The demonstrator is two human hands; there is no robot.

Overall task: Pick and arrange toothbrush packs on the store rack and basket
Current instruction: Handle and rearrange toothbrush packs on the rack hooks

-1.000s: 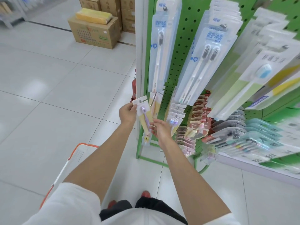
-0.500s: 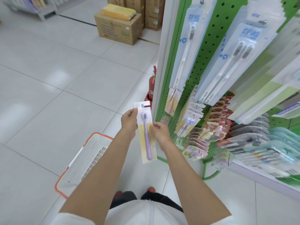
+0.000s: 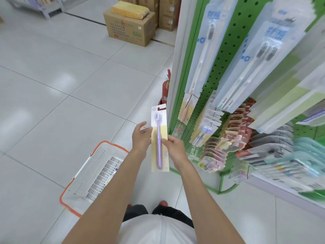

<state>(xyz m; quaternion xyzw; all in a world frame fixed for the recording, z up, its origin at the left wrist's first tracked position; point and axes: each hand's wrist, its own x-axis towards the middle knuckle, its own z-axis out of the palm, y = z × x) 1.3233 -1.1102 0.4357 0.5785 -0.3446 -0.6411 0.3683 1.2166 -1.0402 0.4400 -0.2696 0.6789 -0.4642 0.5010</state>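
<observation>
STORE AISLE: A white shopping basket [image 3: 115,146] with an orange rim stands on the pale tiled floor [image 3: 61,85] at the lower left, beside the person's left forearm. Farther back, a cardboard box [image 3: 126,29] carries a yellow wrapped bundle [image 3: 131,9].

At centre, the person holds a single toothbrush pack [image 3: 159,138] upright in the air, between the basket and the rack. It has a purple brush, head up, on a card that is white at the top and yellow below.

The left hand [image 3: 141,138] lies against the pack's left edge. Its fingers are loose, and its thumb is raised and off the card. It touches the pack rather than clasping it.

The right hand [image 3: 175,150] has the hold, pinching the pack's right edge about halfway down. The thumb is pressed on the front and the fingers are tucked behind.

A red fire extinguisher [image 3: 165,88] stands on the floor just behind the pack, at the corner of the green pegboard rack [image 3: 226,55]. Long blue-and-clear toothbrush packs [image 3: 202,50] hang from the rack's upper hooks, with rows of smaller packs [image 3: 205,131] below them. More stock is blurred at the right edge.
</observation>
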